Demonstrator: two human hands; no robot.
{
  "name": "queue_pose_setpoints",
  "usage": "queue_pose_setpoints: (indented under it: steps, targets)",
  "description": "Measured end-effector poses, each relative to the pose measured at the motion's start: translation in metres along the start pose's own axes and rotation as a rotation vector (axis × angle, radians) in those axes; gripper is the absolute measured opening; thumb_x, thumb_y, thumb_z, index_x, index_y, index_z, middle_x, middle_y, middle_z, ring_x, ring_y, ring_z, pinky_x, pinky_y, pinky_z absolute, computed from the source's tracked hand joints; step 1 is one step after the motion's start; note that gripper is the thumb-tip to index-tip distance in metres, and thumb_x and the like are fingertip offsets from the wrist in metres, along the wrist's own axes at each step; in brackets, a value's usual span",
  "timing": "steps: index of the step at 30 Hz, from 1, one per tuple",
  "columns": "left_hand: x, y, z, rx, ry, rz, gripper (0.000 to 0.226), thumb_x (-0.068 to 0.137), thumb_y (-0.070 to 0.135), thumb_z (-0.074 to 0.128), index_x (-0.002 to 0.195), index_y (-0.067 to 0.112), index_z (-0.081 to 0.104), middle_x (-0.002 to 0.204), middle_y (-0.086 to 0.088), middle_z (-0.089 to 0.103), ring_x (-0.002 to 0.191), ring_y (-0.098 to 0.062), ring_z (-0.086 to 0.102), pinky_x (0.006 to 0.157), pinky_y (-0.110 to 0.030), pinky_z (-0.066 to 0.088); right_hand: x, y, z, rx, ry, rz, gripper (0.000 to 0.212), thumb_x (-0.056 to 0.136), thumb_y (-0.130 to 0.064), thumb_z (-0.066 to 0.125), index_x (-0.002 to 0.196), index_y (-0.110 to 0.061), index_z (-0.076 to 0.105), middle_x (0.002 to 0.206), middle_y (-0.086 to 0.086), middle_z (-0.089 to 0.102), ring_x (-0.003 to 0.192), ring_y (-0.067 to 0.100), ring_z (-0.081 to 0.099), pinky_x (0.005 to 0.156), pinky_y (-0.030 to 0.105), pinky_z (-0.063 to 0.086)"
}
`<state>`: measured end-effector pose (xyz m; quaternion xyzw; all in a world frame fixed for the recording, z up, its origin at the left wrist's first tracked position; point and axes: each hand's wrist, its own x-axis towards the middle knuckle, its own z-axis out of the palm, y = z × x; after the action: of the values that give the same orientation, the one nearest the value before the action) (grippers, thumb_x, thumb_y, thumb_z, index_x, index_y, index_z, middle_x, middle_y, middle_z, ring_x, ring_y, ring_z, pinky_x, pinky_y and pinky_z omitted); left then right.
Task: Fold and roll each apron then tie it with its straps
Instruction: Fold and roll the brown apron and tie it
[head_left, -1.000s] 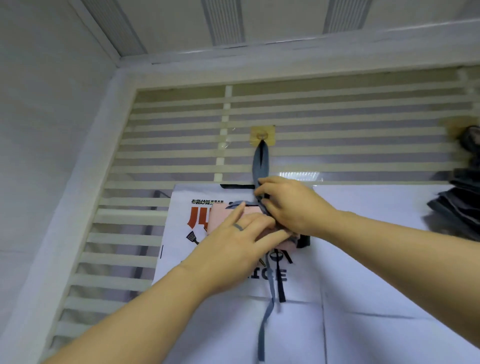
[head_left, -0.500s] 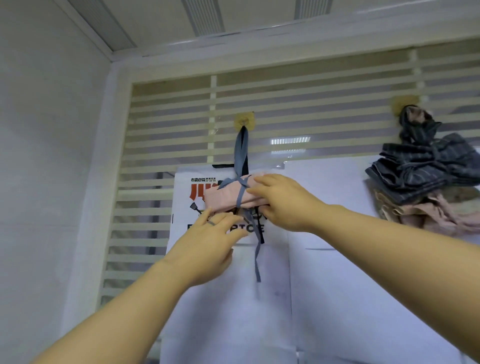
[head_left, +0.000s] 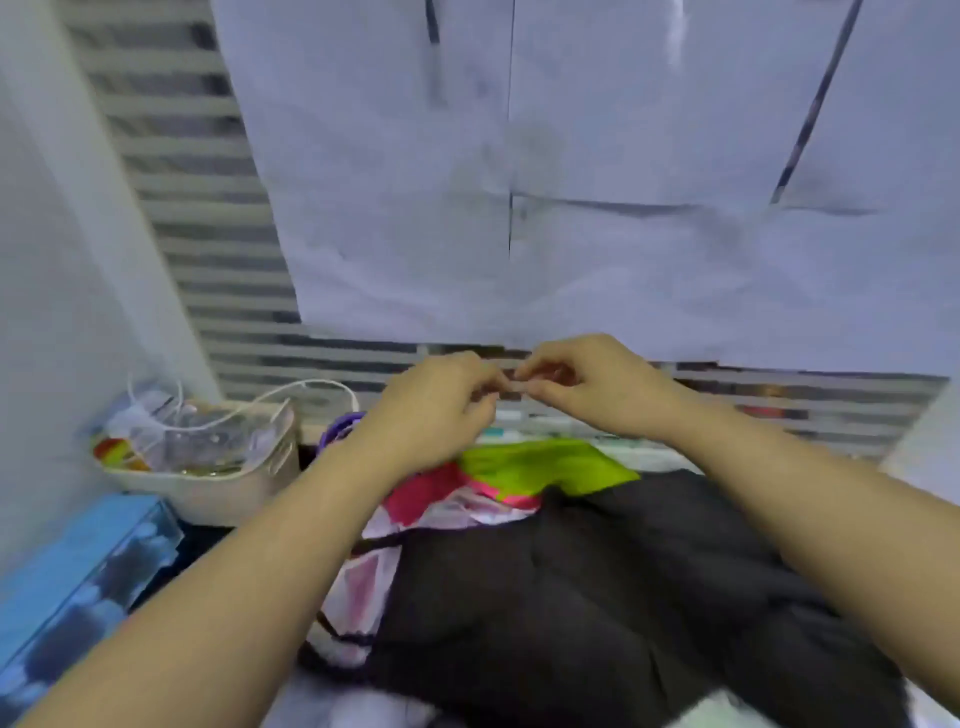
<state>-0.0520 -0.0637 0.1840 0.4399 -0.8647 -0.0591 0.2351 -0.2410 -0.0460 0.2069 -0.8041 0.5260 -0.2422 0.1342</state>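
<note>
Two hands (head_left: 436, 410) (head_left: 597, 384), one basket (head_left: 208, 493)

Cloth under your arms (head_left: 597, 597): dark, near black, plain.
Cloth behind it (head_left: 540, 465): bright lime green.
Cloth at your left wrist (head_left: 431, 499): hot pink over pale pink and white.
Basket (head_left: 218, 491): cream.
Cable (head_left: 270, 397): white.
Box (head_left: 78, 566): blue with darker blotches.
Paper sheets (head_left: 597, 156): white.
Slats (head_left: 197, 182): grey and white stripes.

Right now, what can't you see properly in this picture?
- Head view: whatever the left hand and right hand pinch between them is hidden by fingers and motion blur.
- The dark cloth is cut off at the bottom edge.
- The basket contents are too blurred to name.
</note>
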Motion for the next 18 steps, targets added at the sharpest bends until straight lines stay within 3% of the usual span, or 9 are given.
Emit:
queue_pose_setpoints:
  steps: [4,9,11,14,16,18]
  targets:
    - [-0.044,0.006,0.081,-0.045,-0.219,-0.103,0.026,0.093,0.023,0.051,0.115,0.027,0.065,0.115,0.008,0.064,0.107,-0.014,0.058,0.088,-0.032,0.047,-0.068,0.064,0.055,0.045,-0.260,0.236,0.017,0.091,-0.017,0.060,0.104,-0.013,0.070,0.085,-0.001,0.069,0.070,-0.002,0.054,0.066,0.010,0.039]
    - [-0.098,0.010,0.159,-0.062,-0.521,-0.234,0.032,0.094,0.030,0.052,0.126,0.031,0.055,0.127,0.008,0.052,0.115,-0.014,0.051,0.095,-0.032,0.044,-0.149,0.123,0.102,-0.027,-0.527,0.513,0.031,0.091,-0.028,0.061,0.120,-0.017,0.063,0.118,0.000,0.064,0.108,0.015,0.059,0.090,0.020,0.041]
    - [-0.118,0.011,0.184,-0.042,-0.646,-0.285,0.034,0.095,0.033,0.052,0.129,0.032,0.053,0.138,0.006,0.040,0.122,-0.018,0.046,0.098,-0.036,0.042,-0.180,0.139,0.119,-0.052,-0.629,0.586,0.038,0.093,-0.032,0.059,0.128,-0.019,0.058,0.135,0.001,0.052,0.122,0.018,0.050,0.098,0.024,0.038]
    - [-0.140,0.011,0.213,0.020,-0.740,-0.335,0.038,0.095,0.037,0.050,0.133,0.034,0.051,0.155,-0.004,0.020,0.138,-0.027,0.028,0.109,-0.042,0.033,-0.214,0.154,0.137,-0.099,-0.719,0.674,0.049,0.095,-0.034,0.055,0.141,-0.024,0.043,0.156,0.011,0.017,0.142,0.031,0.019,0.112,0.037,0.027]
    - [-0.150,0.011,0.225,0.039,-0.804,-0.364,0.048,0.096,0.040,0.048,0.143,0.034,0.040,0.159,-0.009,0.008,0.143,-0.030,0.019,0.114,-0.045,0.026,-0.226,0.159,0.144,-0.157,-0.698,0.710,0.052,0.097,-0.032,0.052,0.146,-0.028,0.035,0.159,0.011,0.001,0.144,0.035,0.008,0.114,0.044,0.026]
    - [-0.157,0.011,0.233,0.057,-0.839,-0.371,0.056,0.097,0.041,0.047,0.149,0.033,0.028,0.160,-0.011,0.002,0.145,-0.030,0.015,0.116,-0.045,0.022,-0.233,0.165,0.149,-0.234,-0.634,0.704,0.052,0.098,-0.031,0.047,0.147,-0.028,0.031,0.160,0.011,-0.003,0.144,0.035,0.009,0.111,0.047,0.030]
